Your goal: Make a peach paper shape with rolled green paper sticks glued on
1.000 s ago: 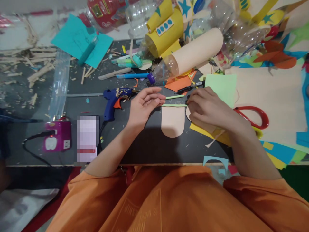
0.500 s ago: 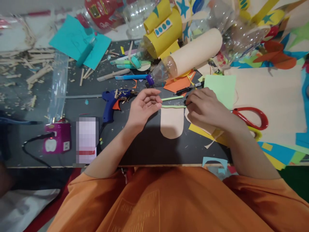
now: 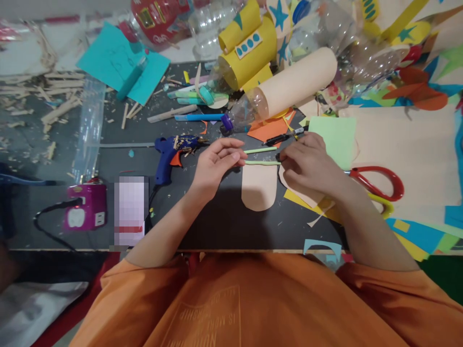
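Note:
My left hand (image 3: 221, 166) has its thumb and fingers closed at the left end of a thin light green strip (image 3: 263, 163). The strip's right end meets the bent fingertips of my right hand (image 3: 306, 161), which also hide part of a small dark thing. This strip runs along the straight top edge of a beige paper piece (image 3: 259, 188) with a rounded bottom. Just above it is a second light green strip (image 3: 261, 150), its left end by my left fingers. Under my right hand lies another beige paper piece (image 3: 302, 190), partly covered.
Left of my hands lies a blue glue gun (image 3: 166, 154). Beyond are a black pen (image 3: 278, 140) and a beige-wrapped bottle (image 3: 296, 79). Red-handled scissors (image 3: 396, 185) lie right, a phone (image 3: 131, 209) and purple power adapter (image 3: 86, 207) left. Wood scraps (image 3: 60, 108) cover the far left.
The view has shifted slightly. My left thumb and fingertips have adjusted a little at the strip's left end; my right hand stays at its right end.

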The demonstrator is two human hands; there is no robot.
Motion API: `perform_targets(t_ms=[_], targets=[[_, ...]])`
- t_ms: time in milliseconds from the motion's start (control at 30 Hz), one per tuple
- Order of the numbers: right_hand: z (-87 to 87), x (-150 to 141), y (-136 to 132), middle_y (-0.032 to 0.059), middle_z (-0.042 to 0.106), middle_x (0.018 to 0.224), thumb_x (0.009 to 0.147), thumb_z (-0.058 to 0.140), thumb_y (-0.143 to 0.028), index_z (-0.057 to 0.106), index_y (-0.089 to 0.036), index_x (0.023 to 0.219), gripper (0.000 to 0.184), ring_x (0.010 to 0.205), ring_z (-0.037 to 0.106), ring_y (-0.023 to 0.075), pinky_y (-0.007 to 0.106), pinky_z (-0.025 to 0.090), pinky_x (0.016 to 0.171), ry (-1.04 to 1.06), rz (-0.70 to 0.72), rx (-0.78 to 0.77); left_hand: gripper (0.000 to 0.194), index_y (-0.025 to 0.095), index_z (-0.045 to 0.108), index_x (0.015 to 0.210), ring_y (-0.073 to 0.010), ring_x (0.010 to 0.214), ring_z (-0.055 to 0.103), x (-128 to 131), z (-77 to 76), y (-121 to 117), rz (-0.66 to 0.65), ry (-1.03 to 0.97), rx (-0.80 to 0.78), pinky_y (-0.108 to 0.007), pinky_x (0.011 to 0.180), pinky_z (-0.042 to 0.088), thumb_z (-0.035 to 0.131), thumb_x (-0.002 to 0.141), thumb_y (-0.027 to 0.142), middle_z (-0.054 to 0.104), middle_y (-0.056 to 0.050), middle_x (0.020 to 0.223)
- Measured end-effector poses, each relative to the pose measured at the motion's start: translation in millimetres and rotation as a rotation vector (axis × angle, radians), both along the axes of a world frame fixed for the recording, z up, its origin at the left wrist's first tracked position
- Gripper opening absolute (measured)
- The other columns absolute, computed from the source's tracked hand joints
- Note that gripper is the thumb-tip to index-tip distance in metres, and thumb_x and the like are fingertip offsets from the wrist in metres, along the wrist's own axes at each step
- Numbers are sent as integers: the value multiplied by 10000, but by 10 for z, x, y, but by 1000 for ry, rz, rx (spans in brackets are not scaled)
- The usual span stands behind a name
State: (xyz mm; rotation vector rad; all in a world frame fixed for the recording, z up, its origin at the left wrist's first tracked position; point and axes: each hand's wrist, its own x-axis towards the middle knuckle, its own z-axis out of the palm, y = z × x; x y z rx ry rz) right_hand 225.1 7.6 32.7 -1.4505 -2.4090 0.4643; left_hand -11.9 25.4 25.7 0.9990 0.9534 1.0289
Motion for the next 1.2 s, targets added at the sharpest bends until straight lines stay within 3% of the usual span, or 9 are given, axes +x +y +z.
perform_targets(t_ms=[167, 333, 500, 733, 933, 1000, 1067, 1133, 1200], targets=[[16, 0, 0, 71, 562, 798, 739, 524, -193, 568, -239, 818, 101, 868, 490, 288, 502, 364, 931, -23, 45, -24, 289, 172, 634, 717, -67, 569, 611, 6, 4, 0, 33, 28, 17, -172, 578, 516, 842, 653, 361, 659, 25, 640], [-36, 9, 1, 67, 545, 834, 747, 546, -218, 516, -245, 749, 41, 875, 497, 284, 521, 350, 993, -56, 67, 10, 282, 168, 623, 712, -78, 495, 582, 8, 32, -9, 22, 46, 1, -200, 521, 493, 786, 719, 398, 640, 25, 576], [-13, 28, -6, 87, 581, 939, 756, 534, -211, 522, -231, 889, 135, 939, 523, 296, 512, 383, 961, -44, 63, -7, 290, 175, 586, 705, -76, 496, 567, -6, 38, -20, -30, 30, 44, -201, 516, 474, 739, 777, 411, 617, 32, 561], [45, 136, -34, 149, 558, 1164, 841, 559, -288, 537, -205, 869, 90, 1143, 489, 342, 508, 412, 945, -26, 34, -82, 412, 193, 499, 618, -75, 451, 509, -3, 78, -42, -80, -8, 42, -207, 474, 440, 683, 811, 507, 558, 43, 503], [144, 119, -15, 119, 602, 1209, 893, 546, -331, 509, -220, 723, 207, 1197, 508, 318, 500, 417, 971, 162, 63, -139, 579, 194, 402, 460, -74, 386, 436, -28, 24, -34, -8, 78, 90, -230, 427, 393, 622, 825, 585, 475, 26, 423], [227, 129, -13, 96, 653, 1107, 868, 583, -348, 510, -226, 705, 216, 1067, 582, 285, 453, 467, 874, 296, -7, -184, 496, 186, 487, 531, -72, 437, 483, -31, -4, -15, 17, 79, 95, -219, 471, 430, 649, 819, 556, 529, 25, 494], [292, 156, -12, 58, 667, 881, 837, 626, -358, 522, -231, 697, 216, 809, 608, 213, 366, 479, 684, 467, -168, -234, 354, 190, 577, 699, -77, 552, 568, -29, -36, 3, 19, 94, 112, -208, 569, 486, 726, 771, 503, 607, 21, 625], [311, 172, -2, -1, 582, 667, 787, 683, -353, 548, -229, 688, 208, 595, 511, 138, 291, 398, 533, 651, -354, -194, 362, 202, 600, 880, -103, 736, 644, -24, -66, 10, -10, 132, 154, -223, 710, 526, 788, 711, 462, 671, -2, 811], [294, 144, 15, -41, 506, 588, 725, 731, -340, 557, -219, 672, 218, 518, 424, 95, 251, 327, 478, 839, -512, -77, 405, 205, 598, 977, -145, 934, 660, -16, -86, 0, -56, 179, 202, -262, 846, 526, 775, 716, 458, 681, -45, 1013]])
